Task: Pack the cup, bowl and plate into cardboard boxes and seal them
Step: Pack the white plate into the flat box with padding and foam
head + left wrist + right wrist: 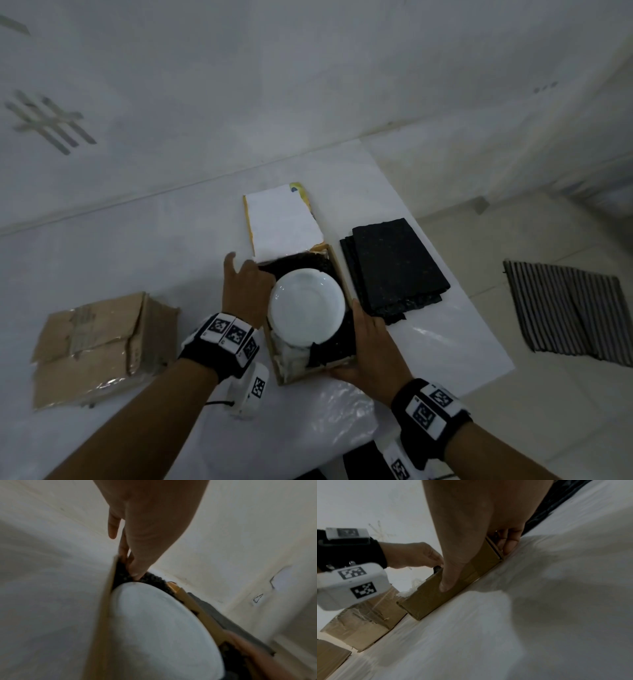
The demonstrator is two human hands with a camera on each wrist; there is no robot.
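Two hands (pixel 246 284) (pixel 371 346) at box (pixel 342 274) edges, plate (pixel 306 305) inside

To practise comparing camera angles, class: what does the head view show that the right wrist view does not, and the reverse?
Only the head view shows the round white plate lying on black padding inside the shallow open cardboard box, its white-lined lid open, and the stack of black foam sheets beside it.

Only the right wrist view shows the box's outer side wall with the right hand gripping it.

Both show the left hand at the box and the taped brown cardboard box.
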